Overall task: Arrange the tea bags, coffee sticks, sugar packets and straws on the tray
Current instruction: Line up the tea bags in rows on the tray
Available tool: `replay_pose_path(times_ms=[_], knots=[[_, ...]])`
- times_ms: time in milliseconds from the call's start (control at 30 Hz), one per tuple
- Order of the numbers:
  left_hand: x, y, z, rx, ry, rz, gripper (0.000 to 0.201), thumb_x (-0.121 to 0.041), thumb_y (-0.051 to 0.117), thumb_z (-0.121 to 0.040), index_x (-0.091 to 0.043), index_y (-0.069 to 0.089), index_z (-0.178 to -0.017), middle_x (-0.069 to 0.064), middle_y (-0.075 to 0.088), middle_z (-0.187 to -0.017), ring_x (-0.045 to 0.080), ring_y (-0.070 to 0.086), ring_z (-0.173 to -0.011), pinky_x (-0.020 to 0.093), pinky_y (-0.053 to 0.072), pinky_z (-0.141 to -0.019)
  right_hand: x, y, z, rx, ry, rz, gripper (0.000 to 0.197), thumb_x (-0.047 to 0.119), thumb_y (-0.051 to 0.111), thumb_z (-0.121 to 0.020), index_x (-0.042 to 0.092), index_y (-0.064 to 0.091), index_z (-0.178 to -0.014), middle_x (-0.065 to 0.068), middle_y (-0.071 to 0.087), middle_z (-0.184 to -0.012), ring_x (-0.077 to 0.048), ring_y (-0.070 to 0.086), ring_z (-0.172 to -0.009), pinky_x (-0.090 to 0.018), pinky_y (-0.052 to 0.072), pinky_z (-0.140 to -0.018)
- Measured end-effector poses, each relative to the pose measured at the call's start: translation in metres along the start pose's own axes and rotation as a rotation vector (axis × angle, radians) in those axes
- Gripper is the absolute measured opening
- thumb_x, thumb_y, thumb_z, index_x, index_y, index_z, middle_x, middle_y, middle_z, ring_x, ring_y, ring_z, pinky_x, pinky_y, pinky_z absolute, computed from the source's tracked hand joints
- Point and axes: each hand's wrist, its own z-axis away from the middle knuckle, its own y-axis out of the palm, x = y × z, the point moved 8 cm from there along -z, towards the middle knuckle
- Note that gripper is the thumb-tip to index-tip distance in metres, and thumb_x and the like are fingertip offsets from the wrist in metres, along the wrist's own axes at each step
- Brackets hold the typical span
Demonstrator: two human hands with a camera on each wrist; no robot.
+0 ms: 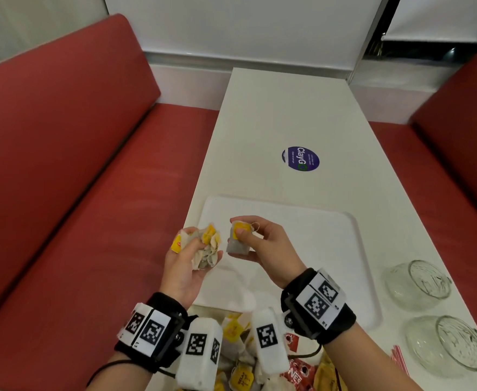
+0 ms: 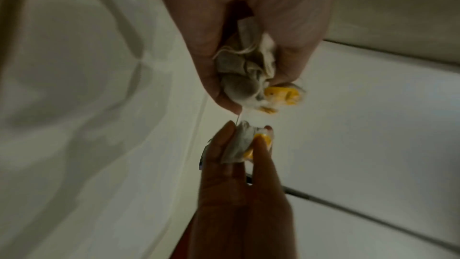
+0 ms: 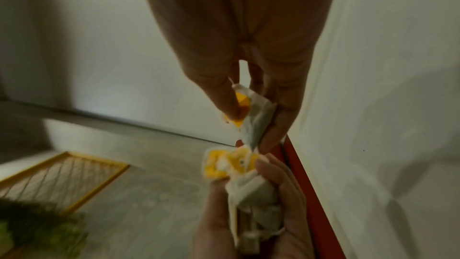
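A white tray [image 1: 330, 249] lies on the white table, bare where I can see it. My left hand [image 1: 188, 258] grips a bunch of tea bags [image 1: 206, 248] with yellow tags over the tray's left edge. My right hand [image 1: 255, 244] pinches a single tea bag [image 1: 238, 239] by its yellow tag, just right of the bunch. The left wrist view shows the bunch of tea bags [image 2: 246, 74] in the fingers and the single tea bag [image 2: 239, 147] below it. In the right wrist view the single tea bag [image 3: 254, 117] hangs above the bunch [image 3: 248, 184].
A pile of tea bags [image 1: 238, 359] and red coffee sticks [image 1: 299, 371] lies at the table's near edge, partly hidden by my wrists. Two glass bowls [image 1: 420, 283] [image 1: 451, 342] stand at the right, with red-striped straws [image 1: 398, 356] beside them. Red benches flank the table.
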Motion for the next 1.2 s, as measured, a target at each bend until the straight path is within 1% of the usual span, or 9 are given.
replay_pose_path(times_ms=[167,267,367,433,567,700,900,1000,1200], knots=[[-0.013,0.014,0.006,0.068,0.148,-0.302,0.028,0.009,0.049,-0.086,-0.014,0.065,-0.086,0.006,0.066,-0.072,0.017,0.062,-0.061,0.024,0.050,-0.053,0.000,0.012,0.004,-0.021,-0.147,0.284,0.016,0.005,0.056,-0.089,0.018,0.065,-0.093,-0.004,0.067,-0.087,-0.021,0.067,-0.073,-0.037,0.059,-0.073],[-0.012,0.020,0.007,0.122,0.118,-0.304,0.011,-0.007,0.055,-0.087,-0.011,0.066,-0.085,0.007,0.065,-0.072,0.016,0.061,-0.063,0.023,0.048,-0.051,-0.004,0.009,0.003,-0.062,-0.147,0.325,0.018,0.006,0.059,-0.087,0.024,0.063,-0.088,0.000,0.067,-0.085,-0.018,0.067,-0.068,-0.034,0.058,-0.070],[-0.010,0.023,0.005,0.132,0.115,-0.312,0.019,-0.024,0.074,-0.076,-0.009,0.066,-0.084,0.009,0.064,-0.075,0.018,0.060,-0.065,0.026,0.048,-0.054,-0.005,0.005,0.002,-0.064,-0.130,0.287,0.012,0.007,0.061,-0.087,0.018,0.063,-0.091,-0.003,0.065,-0.087,-0.017,0.065,-0.066,-0.026,0.056,-0.064],[-0.011,0.020,0.001,0.086,0.130,-0.312,0.022,-0.022,0.080,-0.067,-0.011,0.066,-0.080,0.011,0.066,-0.077,0.022,0.061,-0.068,0.029,0.051,-0.059,-0.006,0.002,0.002,-0.057,-0.099,0.203,0.011,0.006,0.061,-0.088,0.012,0.062,-0.097,-0.006,0.064,-0.090,-0.018,0.065,-0.069,-0.027,0.056,-0.065],[-0.015,0.014,-0.007,0.042,0.116,-0.284,0.012,0.000,0.071,-0.075,-0.008,0.065,-0.081,0.012,0.064,-0.074,0.024,0.060,-0.065,0.028,0.051,-0.055,-0.007,-0.007,-0.001,-0.039,-0.031,-0.013,0.014,0.001,0.058,-0.088,0.010,0.062,-0.097,-0.003,0.067,-0.086,-0.021,0.066,-0.078,-0.038,0.057,-0.078],[-0.023,0.017,-0.016,0.072,0.088,-0.308,0.017,0.007,0.066,-0.079,-0.009,0.067,-0.087,0.004,0.068,-0.071,0.017,0.063,-0.060,0.028,0.054,-0.057,-0.003,-0.016,-0.010,-0.060,-0.032,-0.049,0.011,0.001,0.060,-0.087,0.009,0.064,-0.093,-0.006,0.065,-0.089,-0.023,0.065,-0.079,-0.034,0.056,-0.074],[-0.016,0.027,-0.022,0.202,-0.012,-0.493,0.018,0.000,0.066,-0.082,-0.010,0.071,-0.096,0.004,0.067,-0.068,0.016,0.058,-0.056,0.023,0.049,-0.048,-0.008,-0.016,-0.023,-0.066,-0.004,-0.059,0.009,0.002,0.063,-0.085,0.005,0.063,-0.093,-0.009,0.063,-0.089,-0.022,0.066,-0.078,-0.033,0.057,-0.074],[-0.012,0.025,-0.031,0.190,-0.045,-0.561,0.007,-0.007,0.070,-0.080,-0.008,0.071,-0.087,0.008,0.066,-0.069,0.017,0.058,-0.057,0.023,0.048,-0.047,-0.015,-0.016,-0.030,-0.078,0.017,-0.045,0.008,0.001,0.063,-0.084,0.004,0.062,-0.091,-0.012,0.063,-0.089,-0.021,0.066,-0.076,-0.028,0.056,-0.069],[-0.015,0.018,-0.056,0.118,-0.048,-0.631,0.015,-0.015,0.076,-0.077,-0.003,0.068,-0.082,0.007,0.060,-0.062,0.015,0.055,-0.050,0.022,0.046,-0.044,-0.013,-0.017,-0.048,-0.046,0.023,0.000,0.005,0.005,0.061,-0.087,0.009,0.064,-0.086,-0.010,0.063,-0.084,-0.014,0.066,-0.072,-0.026,0.056,-0.069]])
